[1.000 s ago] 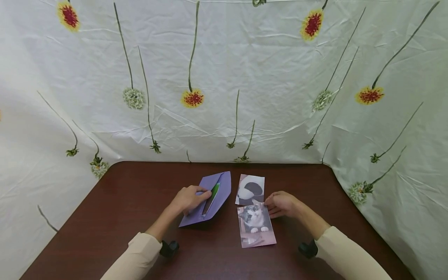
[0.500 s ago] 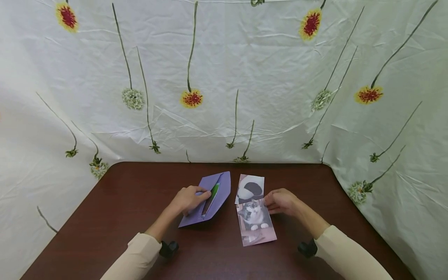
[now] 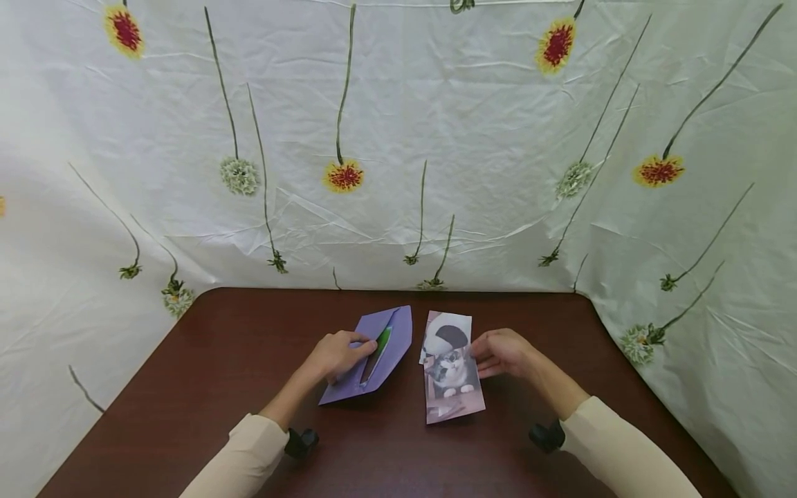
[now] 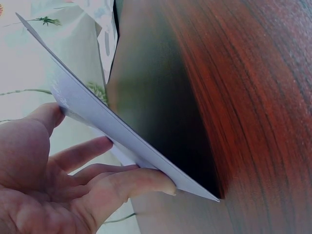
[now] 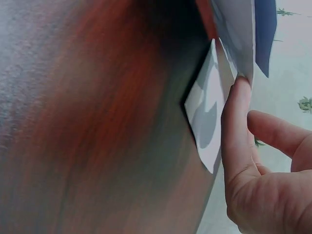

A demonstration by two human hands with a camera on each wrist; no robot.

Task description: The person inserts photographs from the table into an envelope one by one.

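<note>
My left hand (image 3: 336, 355) grips a purple envelope (image 3: 397, 349), tilted up off the table. A glossy green and brown picture (image 3: 382, 339) shows in the slit of its opening. In the left wrist view the envelope (image 4: 97, 114) appears edge-on, with the thumb and fingers on one side of it. Between thumb and fingers my right hand (image 3: 506, 351) pinches the upper right corner of a kitten photo (image 3: 450, 387). This photo is raised and overlaps the lower edge of a panda photo (image 3: 445, 330), which lies on the table behind it.
The dark red-brown table (image 3: 261, 325) ends at the back against a hanging white cloth (image 3: 398, 124) with printed flowers. Black wrist camera mounts (image 3: 301, 443) sit by both cuffs, close above the table.
My right hand has raised the kitten photo and moved it slightly away from me, so it covers more of the panda photo. The left hand and envelope have stayed in place.
</note>
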